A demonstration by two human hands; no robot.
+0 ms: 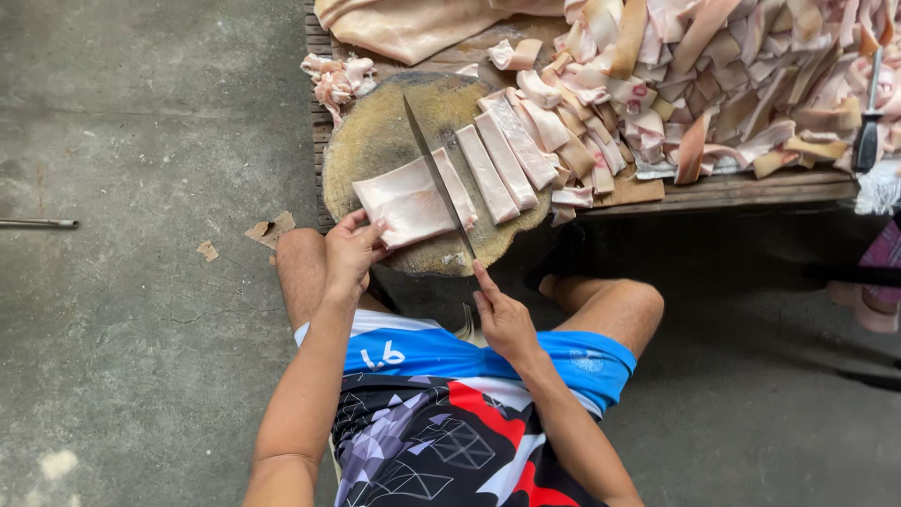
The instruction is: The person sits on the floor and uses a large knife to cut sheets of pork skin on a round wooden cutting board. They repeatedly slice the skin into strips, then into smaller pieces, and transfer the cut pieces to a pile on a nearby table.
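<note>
A: Far left first. What lies on the concrete floor (141, 141)?

B: A thin metal rod (38, 223) at 9 o'clock of the frame. Near the block, at its 8 o'clock, scraps of cardboard (270, 228).

A: Left hand?

B: The left hand (352, 252) rests at the near-left edge of the round wooden chopping block (371, 141). Fingers lie pressed together, flat on the near end of the slab of pale pork skin (408, 199), holding it down.

A: Position of the slab?

B: On the block, slightly left of centre, long axis running from 8 to 2 o'clock. The knife blade (436, 174) lies across its right part, tip toward 11 o'clock, heel toward 5 o'clock.

A: Right hand?

B: The right hand (502, 319) is at 5 o'clock of the block, over the person's lap. Fingers are curled about the knife handle, forefinger stretched along it toward the blade. The handle itself is mostly hidden.

A: To the right of the blade?

B: Cut strips (507, 155) lie side by side on the block's right half, parallel. At 11 o'clock of the block, a small heap of trimmings (336, 80).

A: Beyond that?

B: The block sits on the left end of a low slatted wooden tabletop (751, 188). A large pile of cut skin pieces (732, 75) covers the tabletop from 12 to 3 o'clock. A big uncut sheet of skin (404, 28) lies at 12 o'clock. At the far right, a second knife with a dark handle (868, 141) rests against the pile.
</note>
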